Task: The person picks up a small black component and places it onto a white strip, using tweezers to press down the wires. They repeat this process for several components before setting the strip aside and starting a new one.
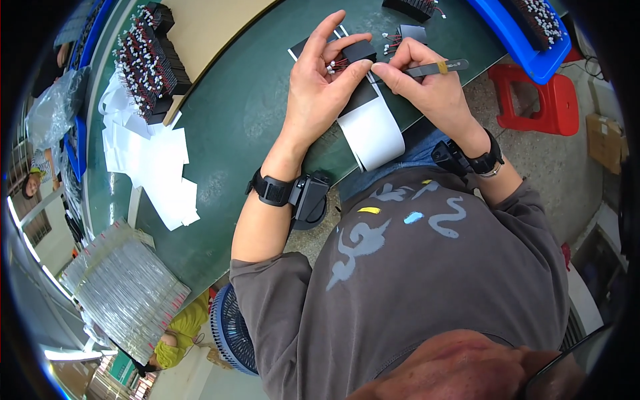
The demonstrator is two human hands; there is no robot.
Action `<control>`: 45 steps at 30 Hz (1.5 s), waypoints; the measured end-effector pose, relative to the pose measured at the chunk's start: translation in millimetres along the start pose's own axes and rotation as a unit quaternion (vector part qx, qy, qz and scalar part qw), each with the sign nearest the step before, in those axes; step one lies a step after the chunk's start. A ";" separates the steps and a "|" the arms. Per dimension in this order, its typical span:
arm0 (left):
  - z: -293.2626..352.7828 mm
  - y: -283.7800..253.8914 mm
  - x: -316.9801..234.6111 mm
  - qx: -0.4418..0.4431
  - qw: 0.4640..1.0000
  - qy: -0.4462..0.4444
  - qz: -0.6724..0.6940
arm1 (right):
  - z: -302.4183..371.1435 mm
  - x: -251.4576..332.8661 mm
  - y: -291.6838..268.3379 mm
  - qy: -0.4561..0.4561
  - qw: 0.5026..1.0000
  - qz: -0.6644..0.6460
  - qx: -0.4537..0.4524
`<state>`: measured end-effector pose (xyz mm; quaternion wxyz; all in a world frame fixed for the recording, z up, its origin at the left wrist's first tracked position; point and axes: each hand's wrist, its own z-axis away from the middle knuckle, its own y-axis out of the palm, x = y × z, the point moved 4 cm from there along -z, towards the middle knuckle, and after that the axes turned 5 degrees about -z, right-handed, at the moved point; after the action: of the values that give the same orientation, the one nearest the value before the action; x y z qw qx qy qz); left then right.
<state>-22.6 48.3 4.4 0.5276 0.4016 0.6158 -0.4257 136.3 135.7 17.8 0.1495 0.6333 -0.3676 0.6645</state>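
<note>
Head view: left hand (pixel 320 80) pinches a black wired block (pixel 359 51), right hand (pixel 427 80) grips tweezers (pixel 433 67); piled blocks (pixel 150 60) on the table (pixel 240 113) look finished.

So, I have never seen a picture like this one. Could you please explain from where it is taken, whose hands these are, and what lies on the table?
There is no machine here. A person wears a wide camera on the head; it looks down, so straight edges appear bent. The left hand holds a small black block with red wires. The right hand holds metal tweezers at that block. Both wrists carry black bands. On the green table lie white paper sheets, a white strip, a stack of similar black parts and clear plastic bags. A blue tray and a red stool are at the right.
</note>
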 end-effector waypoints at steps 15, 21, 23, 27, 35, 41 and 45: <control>-0.7 -0.4 0.2 -0.004 1.000 0.001 -0.005 | 1.7 -4.6 1.1 -0.066 0.998 0.022 0.011; -0.9 -0.8 -0.2 -0.004 1.000 0.008 -0.012 | -0.1 -7.3 -4.6 -0.056 0.998 -0.038 0.001; -0.1 -1.0 -0.1 -0.003 1.000 0.003 -0.011 | -0.6 -4.0 -3.9 -0.064 0.998 -0.012 0.003; 0.3 -1.2 0.5 -0.001 1.000 0.001 -0.020 | -1.5 0.8 0.0 -0.085 0.995 0.045 0.003; -0.2 -0.7 -0.5 -0.002 1.000 0.005 -0.018 | -3.7 -1.7 1.0 -0.087 0.995 0.037 0.011; -1.4 -1.1 -0.3 -0.001 1.000 0.000 -0.011 | -2.4 0.3 -2.4 -0.092 0.994 0.007 0.053; 0.4 -0.5 -0.5 0.005 1.000 -0.016 0.009 | 18.1 20.8 1.7 -0.322 0.944 -0.026 0.071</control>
<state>-22.9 47.8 5.0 0.5392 0.4030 0.6013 -0.4304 145.1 116.7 35.8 -0.0052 0.8316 -0.3313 0.4457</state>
